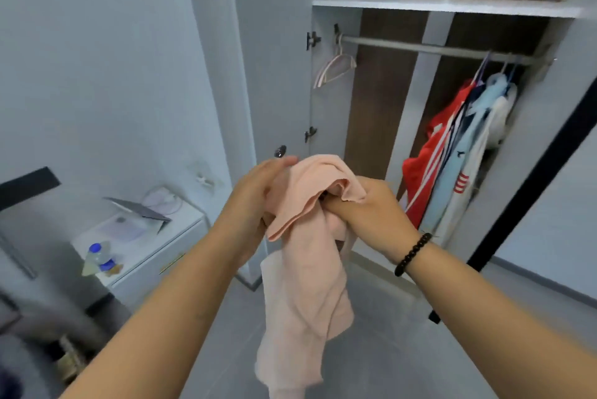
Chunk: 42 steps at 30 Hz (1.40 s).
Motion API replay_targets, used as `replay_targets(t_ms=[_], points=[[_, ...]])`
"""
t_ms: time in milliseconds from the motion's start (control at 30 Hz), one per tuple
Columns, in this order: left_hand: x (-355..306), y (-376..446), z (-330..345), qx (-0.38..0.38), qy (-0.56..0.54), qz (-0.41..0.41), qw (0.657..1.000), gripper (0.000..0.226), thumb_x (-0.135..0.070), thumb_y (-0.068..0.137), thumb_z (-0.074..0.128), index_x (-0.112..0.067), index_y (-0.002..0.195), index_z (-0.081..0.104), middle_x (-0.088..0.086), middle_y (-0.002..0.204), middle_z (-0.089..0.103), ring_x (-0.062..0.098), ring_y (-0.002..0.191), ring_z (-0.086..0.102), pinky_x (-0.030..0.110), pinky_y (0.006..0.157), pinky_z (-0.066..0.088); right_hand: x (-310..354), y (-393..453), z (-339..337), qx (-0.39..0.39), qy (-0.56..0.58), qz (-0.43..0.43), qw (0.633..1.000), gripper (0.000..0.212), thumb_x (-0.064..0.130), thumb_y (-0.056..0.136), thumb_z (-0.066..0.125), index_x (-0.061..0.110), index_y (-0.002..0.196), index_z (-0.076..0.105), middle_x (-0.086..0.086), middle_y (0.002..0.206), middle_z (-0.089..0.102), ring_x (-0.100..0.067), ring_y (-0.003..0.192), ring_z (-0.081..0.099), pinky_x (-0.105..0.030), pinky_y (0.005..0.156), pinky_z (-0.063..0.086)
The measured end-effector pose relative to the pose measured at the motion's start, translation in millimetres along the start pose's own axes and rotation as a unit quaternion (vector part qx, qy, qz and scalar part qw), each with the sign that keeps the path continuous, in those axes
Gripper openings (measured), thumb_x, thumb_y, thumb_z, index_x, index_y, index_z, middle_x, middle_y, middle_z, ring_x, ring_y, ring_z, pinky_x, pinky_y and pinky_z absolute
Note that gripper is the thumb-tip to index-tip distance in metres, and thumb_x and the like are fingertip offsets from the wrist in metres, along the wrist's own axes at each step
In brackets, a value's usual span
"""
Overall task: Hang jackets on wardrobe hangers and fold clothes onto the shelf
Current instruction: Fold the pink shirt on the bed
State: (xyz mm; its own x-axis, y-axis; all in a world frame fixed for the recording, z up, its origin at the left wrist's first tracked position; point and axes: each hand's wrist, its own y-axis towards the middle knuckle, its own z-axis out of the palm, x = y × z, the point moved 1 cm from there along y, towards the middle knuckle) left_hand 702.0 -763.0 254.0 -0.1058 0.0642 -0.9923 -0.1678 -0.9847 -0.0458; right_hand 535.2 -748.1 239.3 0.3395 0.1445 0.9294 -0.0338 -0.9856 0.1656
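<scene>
Pale grey-blue room with a grey tiled floor [403,350]. Straight ahead, an open wardrobe [381,101] with brown back panels, a white shelf [452,6] across the top and a metal hanging rail [429,49] just below it. Open wardrobe door [274,53] standing edge-on at the left of the opening, between the wall and the hands. At the right end of the rail, a tight bunch of hung garments: a red jacket with white stripes [429,156], then light blue and white pieces [475,153] pressed against it. At the left end, well apart from them, an empty pale hanger [336,71]. Lower left, a white bedside cabinet [155,250] bearing a propped grey laptop [139,209] and a plastic water bottle with a blue cap [98,258].

In front of the wardrobe, mid-air, a peach-pink garment [307,269], bunched at the top and hanging down over the floor, covering the lower part of the opening. Left hand [258,192] against the left of the bunch, fingers loosely extended over the cloth. Right hand [371,208] closed, fingers pinching the folded edge, a black bead bracelet [412,255] on the wrist.
</scene>
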Motion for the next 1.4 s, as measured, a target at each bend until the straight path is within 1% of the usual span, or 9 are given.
replay_targets(t_ms=[133, 267, 400, 600, 800, 967, 1133, 1233, 1400], points=[[61.7, -42.4, -58.6, -0.169, 0.048, -0.027, 0.984, 0.056, -0.072, 0.059, 0.042, -0.030, 0.093, 0.059, -0.012, 0.100, 0.066, 0.007, 0.095, 0.061, 0.037, 0.090, 0.047, 6.6, 22.2, 59.3, 0.008, 0.061, 0.025, 0.998, 0.034, 0.021, 0.081, 0.071, -0.011, 0.084, 0.062, -0.011, 0.072, 0.059, -0.012, 0.068, 0.052, -0.026, 0.063, 0.039], [99.8, -64.1, -84.5, -0.150, -0.009, -0.191, 0.970, 0.062, -0.070, 0.081, 0.041, -0.023, 0.115, 0.062, 0.001, 0.125, 0.063, 0.017, 0.113, 0.057, 0.038, 0.095, 0.044, 19.0, 38.8, 104.2, 0.020, 0.091, 0.046, 0.995, 0.020, 0.019, 0.081, 0.071, 0.000, 0.077, 0.066, -0.001, 0.071, 0.061, -0.010, 0.066, 0.054, -0.024, 0.062, 0.041], [94.0, -67.8, -97.9, -0.119, 0.037, -0.085, 0.989, 0.043, -0.058, 0.076, 0.043, -0.030, 0.097, 0.066, -0.024, 0.091, 0.070, -0.012, 0.087, 0.061, 0.014, 0.074, 0.045, 29.1, 51.4, 134.3, 0.054, 0.087, 0.051, 0.993, 0.017, 0.015, 0.080, 0.070, 0.018, 0.064, 0.065, 0.006, 0.065, 0.063, -0.004, 0.061, 0.056, -0.015, 0.055, 0.042], [94.3, -43.5, -113.2, -0.167, 0.026, 0.039, 0.985, 0.020, -0.030, 0.095, 0.051, -0.015, 0.096, 0.065, 0.010, 0.092, 0.068, 0.015, 0.082, 0.059, 0.027, 0.078, 0.048, 8.5, 62.8, 137.8, 0.022, 0.094, 0.072, 0.993, 0.029, 0.019, 0.080, 0.070, -0.009, 0.081, 0.063, -0.007, 0.073, 0.060, -0.013, 0.071, 0.054, -0.029, 0.067, 0.040], [85.2, -8.6, -104.5, -0.228, 0.037, 0.097, 0.968, 0.029, -0.020, 0.103, 0.041, -0.022, 0.080, 0.058, -0.018, 0.064, 0.059, -0.003, 0.060, 0.050, 0.010, 0.056, 0.041, -39.7, 62.2, 94.3, -0.017, -0.056, 0.084, 0.995, 0.025, 0.018, 0.077, 0.067, -0.006, 0.084, 0.064, -0.021, 0.076, 0.063, -0.020, 0.070, 0.055, -0.033, 0.065, 0.043], [61.2, 6.7, -83.9, -0.071, 0.131, 0.106, 0.983, 0.026, -0.024, 0.100, 0.048, -0.024, 0.082, 0.067, -0.019, 0.064, 0.060, -0.004, 0.060, 0.052, 0.010, 0.057, 0.039, -69.8, 52.9, 66.0, 0.024, -0.275, 0.114, 0.954, 0.007, 0.016, 0.077, 0.063, 0.011, 0.080, 0.058, 0.002, 0.066, 0.064, -0.023, 0.073, 0.064, -0.020, 0.053, 0.046], [31.7, 2.0, -59.6, 0.043, 0.332, 0.155, 0.929, 0.037, -0.030, 0.097, 0.055, -0.015, 0.063, 0.058, -0.008, 0.053, 0.043, 0.002, 0.054, 0.039, 0.020, 0.057, 0.032, -58.7, 36.0, 58.9, 0.163, -0.227, 0.011, 0.960, 0.093, 0.033, 0.074, 0.077, 0.027, 0.147, 0.021, 0.011, 0.139, 0.033, -0.005, 0.124, 0.042, -0.022, 0.099, 0.038], [16.6, -14.4, -38.4, 0.037, 0.341, 0.167, 0.924, 0.031, -0.027, 0.095, 0.060, -0.026, 0.064, 0.062, -0.015, 0.054, 0.057, -0.002, 0.054, 0.049, 0.016, 0.055, 0.035, -36.7, 22.2, 55.0, 0.221, -0.158, -0.103, 0.957, 0.070, 0.028, 0.074, 0.073, 0.034, 0.137, 0.041, 0.016, 0.133, 0.051, 0.000, 0.122, 0.048, -0.028, 0.105, 0.041], [12.7, -54.2, -14.3, -0.094, 0.253, 0.176, 0.947, 0.023, -0.036, 0.080, 0.075, -0.017, 0.071, 0.067, 0.002, 0.061, 0.061, 0.008, 0.056, 0.048, 0.020, 0.053, 0.037, -15.3, -9.4, 32.2, 0.295, -0.059, -0.108, 0.947, 0.022, 0.018, 0.075, 0.077, 0.023, 0.094, 0.067, 0.008, 0.091, 0.072, -0.007, 0.092, 0.067, -0.030, 0.087, 0.053]])
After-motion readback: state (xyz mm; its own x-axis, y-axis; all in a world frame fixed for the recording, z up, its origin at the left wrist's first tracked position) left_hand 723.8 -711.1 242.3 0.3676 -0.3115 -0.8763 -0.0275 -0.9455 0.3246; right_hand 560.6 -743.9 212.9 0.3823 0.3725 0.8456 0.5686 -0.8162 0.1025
